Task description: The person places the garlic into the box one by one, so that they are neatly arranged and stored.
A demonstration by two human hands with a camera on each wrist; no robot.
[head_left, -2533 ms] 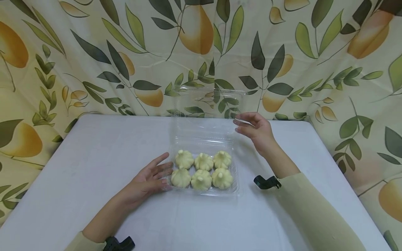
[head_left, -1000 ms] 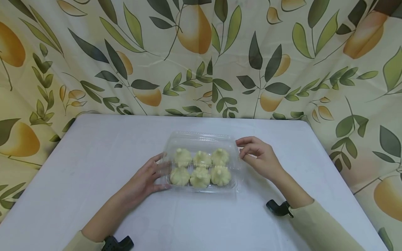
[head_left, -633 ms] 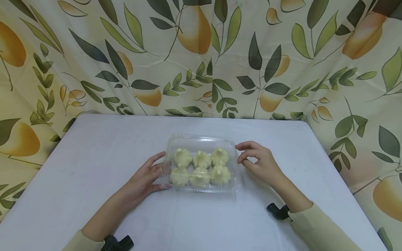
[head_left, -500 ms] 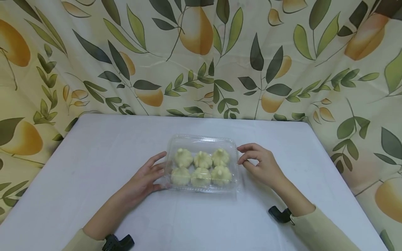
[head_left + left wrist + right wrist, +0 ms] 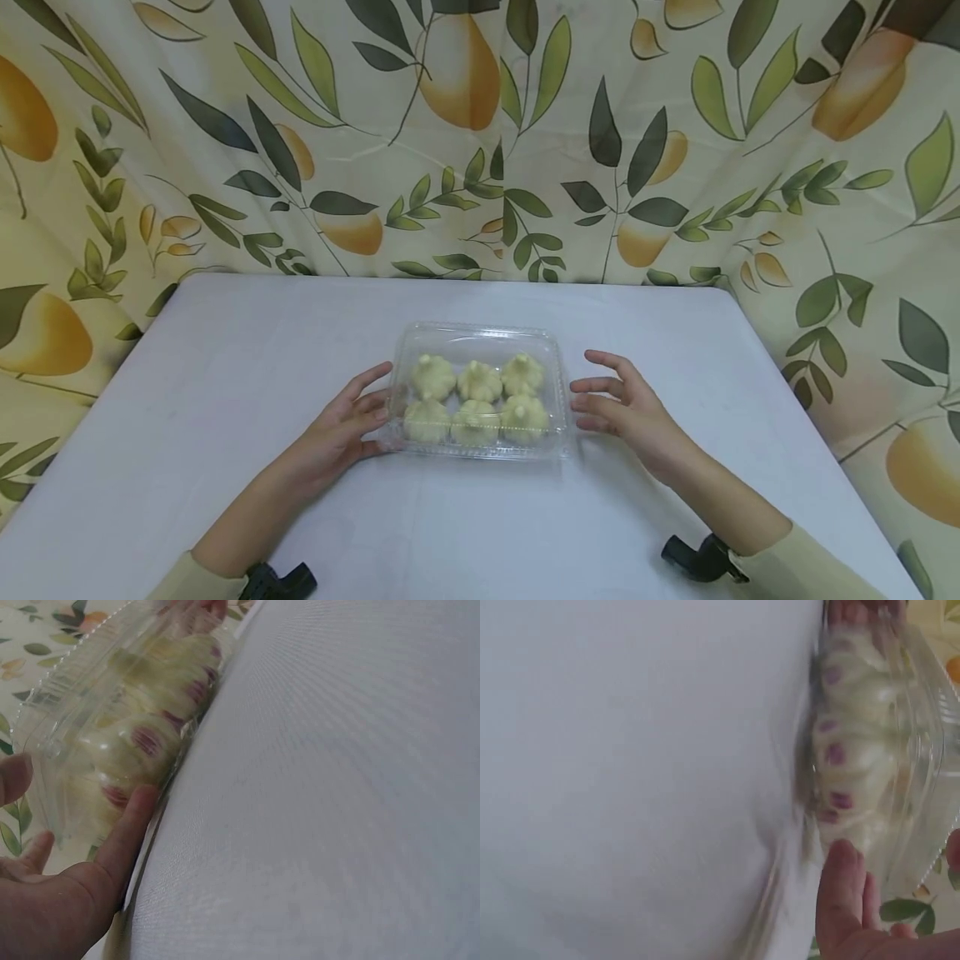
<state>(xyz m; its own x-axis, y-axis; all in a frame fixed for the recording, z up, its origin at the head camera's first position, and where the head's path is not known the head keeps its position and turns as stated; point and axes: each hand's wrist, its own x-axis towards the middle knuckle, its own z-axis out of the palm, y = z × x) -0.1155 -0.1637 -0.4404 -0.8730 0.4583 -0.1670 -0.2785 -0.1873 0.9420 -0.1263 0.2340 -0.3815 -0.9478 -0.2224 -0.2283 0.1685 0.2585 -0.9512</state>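
A clear plastic clamshell container (image 5: 480,335) lies on the table with its hinged lid down. Inside, two rows of pale yellow-green, garlic-bulb-shaped pieces (image 5: 480,382) show through the lid; in the wrist views their lower sides carry purple marks. My left hand (image 5: 341,425) rests at the container's left side, fingers spread and thumb near its front left corner. In the left wrist view the thumb (image 5: 124,844) reaches the container's side. My right hand (image 5: 630,412) is just off the right side, its fingers loosely extended and holding nothing. Whether the lid is snapped down cannot be told.
A white cloth covers the table (image 5: 225,375). Behind it hangs a curtain (image 5: 300,167) printed with leaves and fruit. A black wrist device is strapped near each sleeve cuff (image 5: 802,562).
The raised lid has swung down towards the front over the pieces. My right hand came down with it, then moved off the right edge as its fingers spread. The left hand stayed put.
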